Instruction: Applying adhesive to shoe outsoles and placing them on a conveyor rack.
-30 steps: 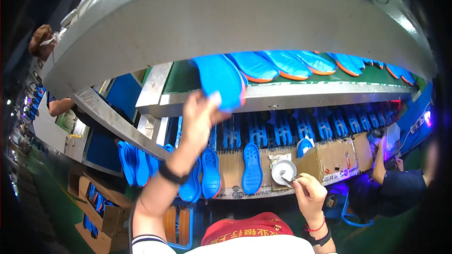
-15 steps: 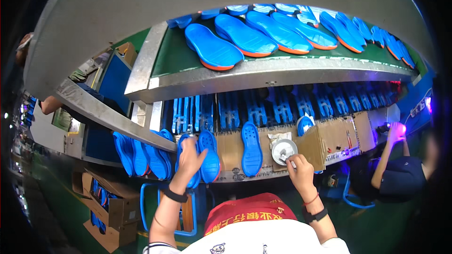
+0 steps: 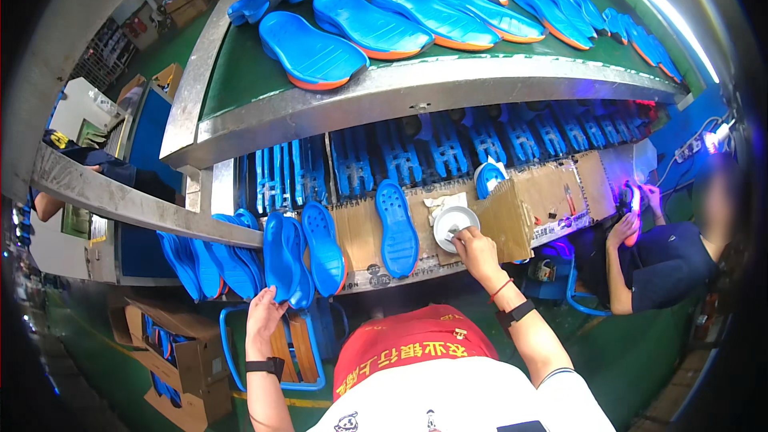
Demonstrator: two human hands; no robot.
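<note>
My left hand (image 3: 264, 318) is at the near end of a blue shoe sole (image 3: 282, 252), its fingers closed on the edge. Another blue sole lies partly beneath that one. To their right, a blue sole with an orange edge (image 3: 323, 250) and a single blue sole (image 3: 398, 228) lie on the cardboard-covered bench. My right hand (image 3: 475, 253) reaches into a small white bowl (image 3: 445, 245), fingers pinched together. Something whitish shows at the fingertips, too small to name.
Above the bench, a green conveyor belt (image 3: 240, 72) with a metal edge carries several blue soles. More soles (image 3: 232, 264) are piled at the left, by a metal bar (image 3: 144, 196). An open cardboard box (image 3: 204, 360) stands on the floor. A co-worker (image 3: 664, 264) sits at the right.
My left hand has moved from above the soles down to the near end of one, which has tilted. My right hand has gone further into the bowl. The view has shifted.
</note>
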